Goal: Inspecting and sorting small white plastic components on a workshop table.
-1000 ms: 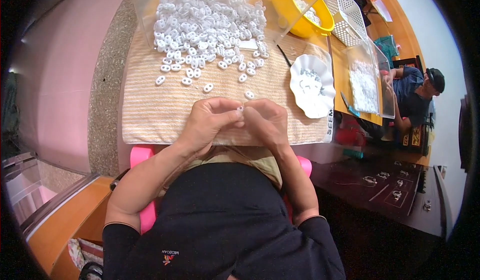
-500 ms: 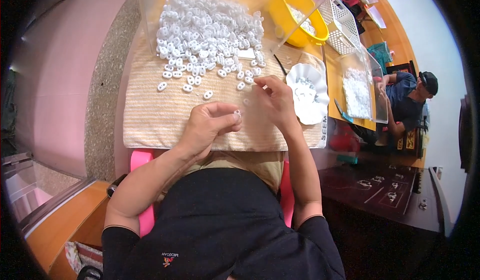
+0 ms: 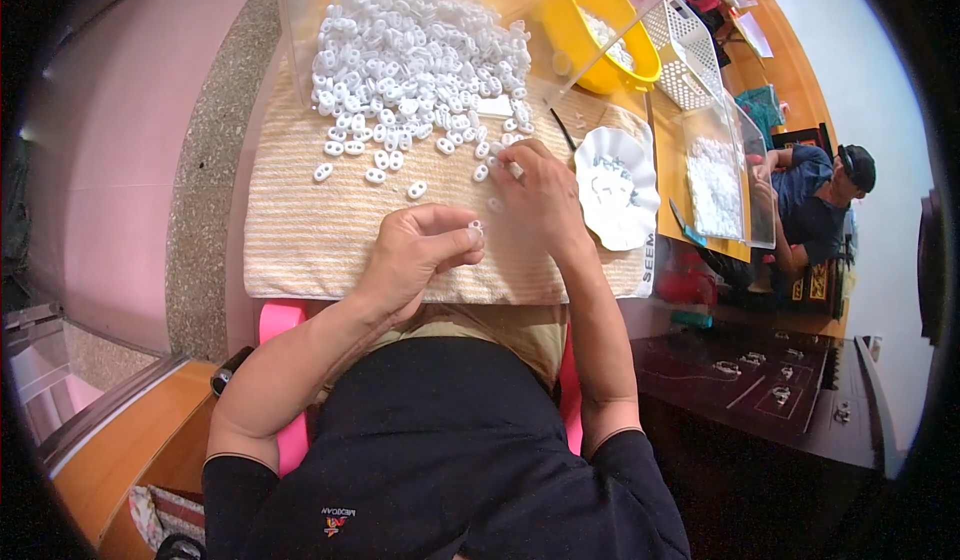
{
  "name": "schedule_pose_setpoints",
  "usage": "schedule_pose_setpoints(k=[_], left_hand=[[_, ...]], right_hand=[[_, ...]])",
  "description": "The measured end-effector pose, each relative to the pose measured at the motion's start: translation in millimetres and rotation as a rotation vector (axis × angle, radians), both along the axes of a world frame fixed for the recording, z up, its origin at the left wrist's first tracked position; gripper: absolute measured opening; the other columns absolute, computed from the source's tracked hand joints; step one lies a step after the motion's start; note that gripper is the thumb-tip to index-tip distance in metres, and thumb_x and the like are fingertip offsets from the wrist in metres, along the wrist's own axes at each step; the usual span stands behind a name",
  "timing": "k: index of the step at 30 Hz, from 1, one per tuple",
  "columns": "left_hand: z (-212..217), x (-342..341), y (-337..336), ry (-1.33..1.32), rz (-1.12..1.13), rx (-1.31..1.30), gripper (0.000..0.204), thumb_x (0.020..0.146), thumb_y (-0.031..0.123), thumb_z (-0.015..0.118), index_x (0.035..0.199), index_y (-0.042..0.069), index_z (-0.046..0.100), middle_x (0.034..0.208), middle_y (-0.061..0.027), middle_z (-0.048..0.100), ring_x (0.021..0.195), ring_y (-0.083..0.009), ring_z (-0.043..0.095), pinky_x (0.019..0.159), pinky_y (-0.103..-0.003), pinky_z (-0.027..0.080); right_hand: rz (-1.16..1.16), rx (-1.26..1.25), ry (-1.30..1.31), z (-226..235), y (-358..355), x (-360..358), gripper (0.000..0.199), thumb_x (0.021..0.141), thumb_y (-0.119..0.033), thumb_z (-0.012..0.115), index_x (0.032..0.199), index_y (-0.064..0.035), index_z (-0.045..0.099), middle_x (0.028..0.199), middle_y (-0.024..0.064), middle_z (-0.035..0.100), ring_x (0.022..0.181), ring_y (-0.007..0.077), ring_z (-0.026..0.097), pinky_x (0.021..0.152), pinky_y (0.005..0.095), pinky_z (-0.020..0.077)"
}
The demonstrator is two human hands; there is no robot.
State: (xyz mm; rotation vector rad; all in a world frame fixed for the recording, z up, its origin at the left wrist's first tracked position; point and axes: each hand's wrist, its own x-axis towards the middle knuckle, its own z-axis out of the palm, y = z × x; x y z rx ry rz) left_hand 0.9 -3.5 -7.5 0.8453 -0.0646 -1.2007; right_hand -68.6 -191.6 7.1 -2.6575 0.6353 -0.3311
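My left hand [image 3: 415, 255] is closed in a pinch above the striped towel [image 3: 320, 240], holding a small white plastic piece [image 3: 476, 227] between thumb and fingertips. Just right of it, my right hand [image 3: 543, 198] has its fingers bent down at the near right edge of a heap of white two-holed oval plastic pieces [image 3: 420, 55]. Whatever lies between its fingertips is mostly hidden. One loose white piece [image 3: 416, 190] lies on the towel beyond my left hand. Right of my right hand stands a white wavy-rimmed dish [image 3: 638, 222] with small parts inside.
A yellow basin [image 3: 600, 75] with white pieces stands at the far right, beside a white perforated basket [image 3: 683, 50]. Further right is a clear bin of white pieces [image 3: 714, 190], with a teal-handled cutter [image 3: 688, 225] near it. A co-worker [image 3: 815, 195] sits beyond.
My right hand has shifted slightly left, its fingertips curling down among the loose pieces. My left hand stays in place with its small piece.
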Motion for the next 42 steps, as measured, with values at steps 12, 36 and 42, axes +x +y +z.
schedule_pose_setpoints(k=[12,36,42], left_hand=[[-4.6,0.2,-0.2,-0.014,-0.015,0.003,0.016,0.086,0.001,0.066,0.102,-0.001,0.064,0.093,-0.0095,0.068,0.080,-0.0150,0.067,0.076,-0.028,0.058],[-2.8,1.4,0.5,-0.024,-0.003,0.016,0.017,0.085,0.000,0.066,0.102,-0.001,0.064,0.088,-0.0093,0.068,0.077,-0.0156,0.067,0.075,-0.029,0.058],[-1.9,2.0,0.6,-0.012,-0.005,-0.004,0.016,0.085,0.000,0.067,0.101,-0.001,0.064,0.088,-0.0090,0.068,0.077,-0.0152,0.067,0.075,-0.029,0.059]], right_hand=[[0.012,0.103,-0.044,-5.0,-3.1,-2.0,0.015,0.082,-0.016,0.067,0.090,-0.0040,0.067,0.092,0.0104,0.065,0.078,0.0277,0.065,0.071,0.0378,0.0501],[0.017,0.010,0.120,11.6,1.8,22.9,0.019,0.086,-0.024,0.061,0.096,-0.0099,0.069,0.095,0.0139,0.062,0.087,0.0367,0.063,0.077,0.0449,0.0498],[0.031,0.080,0.011,8.9,2.6,24.0,0.017,0.084,-0.021,0.063,0.095,-0.0089,0.069,0.099,0.0139,0.063,0.090,0.0345,0.064,0.079,0.0426,0.0500]])
